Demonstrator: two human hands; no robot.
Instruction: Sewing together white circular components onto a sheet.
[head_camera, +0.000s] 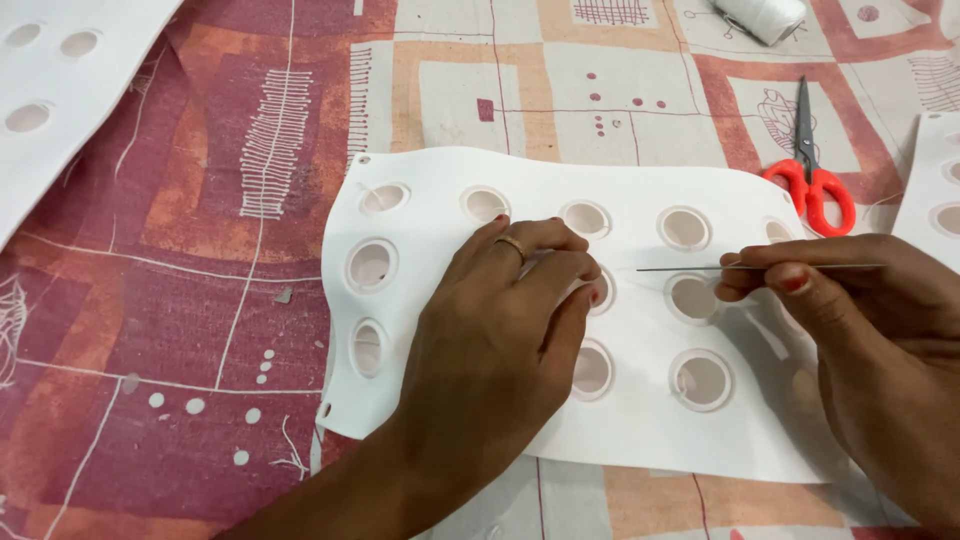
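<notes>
A white sheet (430, 310) with rows of round ringed holes lies on a patterned cloth. My left hand (500, 330), wearing a gold ring, rests on the middle of the sheet with fingers curled over one hole. My right hand (860, 330) is at the sheet's right side and pinches a long thin metal needle (690, 268) between thumb and fingers. The needle lies level and points left toward my left fingertips. A faint white thread seems to run near the needle tip; its path is hard to make out.
Red-handled scissors (812, 175) lie beyond the sheet at the right. A spool of white thread (762, 16) sits at the top edge. Similar white holed sheets lie at the far left (50, 100) and far right (940, 190). The patterned red and beige cloth (200, 300) covers the surface.
</notes>
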